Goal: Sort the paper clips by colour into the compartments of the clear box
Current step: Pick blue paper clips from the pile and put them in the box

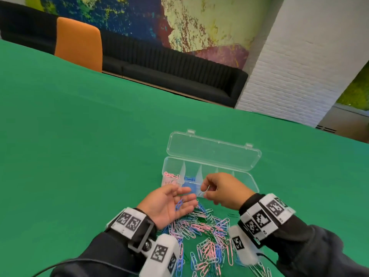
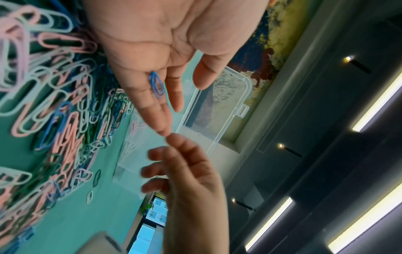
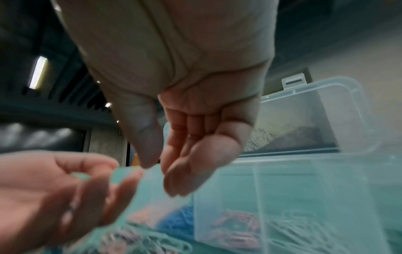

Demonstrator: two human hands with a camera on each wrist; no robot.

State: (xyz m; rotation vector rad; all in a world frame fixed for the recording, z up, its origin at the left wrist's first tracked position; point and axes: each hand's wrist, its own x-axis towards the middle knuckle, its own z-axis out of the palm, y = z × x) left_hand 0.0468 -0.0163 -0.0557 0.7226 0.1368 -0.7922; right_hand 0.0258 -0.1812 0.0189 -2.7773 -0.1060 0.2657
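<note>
The clear box (image 1: 247,176) lies open on the green table, its lid (image 1: 213,150) laid back. Pink clips (image 1: 170,175) fill its leftmost compartment and blue clips (image 1: 188,179) the one beside it. My left hand (image 1: 189,196) is palm up just in front of the box, fingers straight, with blue paper clips (image 1: 179,204) (image 2: 156,84) lying on them. My right hand (image 1: 205,191) hovers over the box's middle, fingers loosely curled; in the right wrist view its thumb and fingers (image 3: 185,180) are apart with nothing between. A mixed pile of clips (image 1: 201,232) lies under my wrists.
Green cloth (image 1: 79,136) covers the table far to the left and behind the box. An orange chair (image 1: 78,43), a black sofa (image 1: 169,72) and a white brick pillar (image 1: 289,66) stand beyond the far edge. A cable (image 1: 60,264) trails from my left wrist.
</note>
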